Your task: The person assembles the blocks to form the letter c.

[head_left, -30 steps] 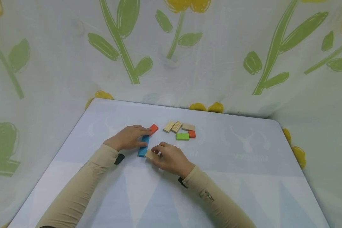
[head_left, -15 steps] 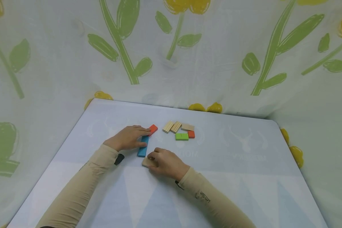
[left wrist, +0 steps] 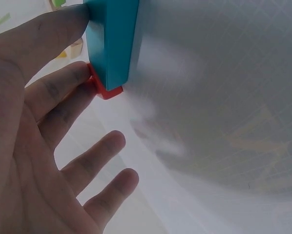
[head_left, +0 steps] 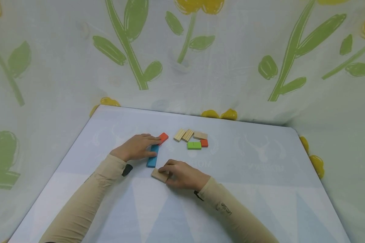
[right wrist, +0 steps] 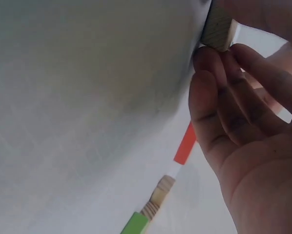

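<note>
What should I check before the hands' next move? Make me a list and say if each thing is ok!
1. Left hand touching the blue block: ok.
2. Left hand also touching the red block at its far end: ok.
3. Right hand touching the nearest wooden block: ok.
4. That wooden block lined up with the blue one: not ok, it's angled differently.
5. Those two blocks touching: cannot tell, their corners look very close.
6. Green block clear of both hands: ok.
</note>
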